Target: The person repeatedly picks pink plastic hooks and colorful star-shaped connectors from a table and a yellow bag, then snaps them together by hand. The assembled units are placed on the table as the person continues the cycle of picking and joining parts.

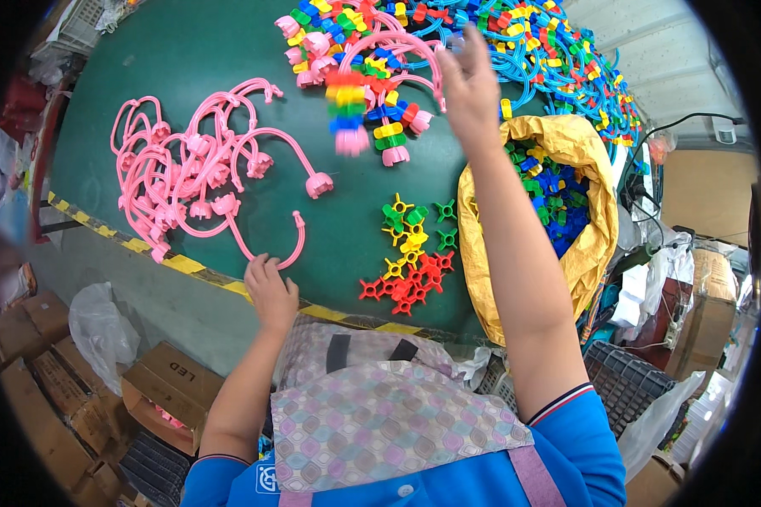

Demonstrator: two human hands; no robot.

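The person's left hand (271,291) is at the near edge of the desk (342,228), its fingers bent and close together against the underside of a loose pink tube (302,237); the tube lies just ahead of that hand, curved like a hook open toward the far side, its cupped end up to the left by a pile of pink tubes (165,173), its narrow end up to the right; whether the fingers grip it cannot be told; the right hand (473,93), well apart toward the far right and so the farther from that tube, has its fingers raised at the right leg of a pink arch (389,38) strung with coloured pieces, and blur hides whether it holds it; the desk is green with a striped border, bearing, after the pile, small star-shaped pieces (406,283), a yellow sack (473,245) of green and blue pieces, and a heap of blue tubes (524,63); in the room, a cardboard box (165,372) and a clear plastic bag (101,325) are at the left, a dark crate (626,372) and a pale wall (643,42) at the right.
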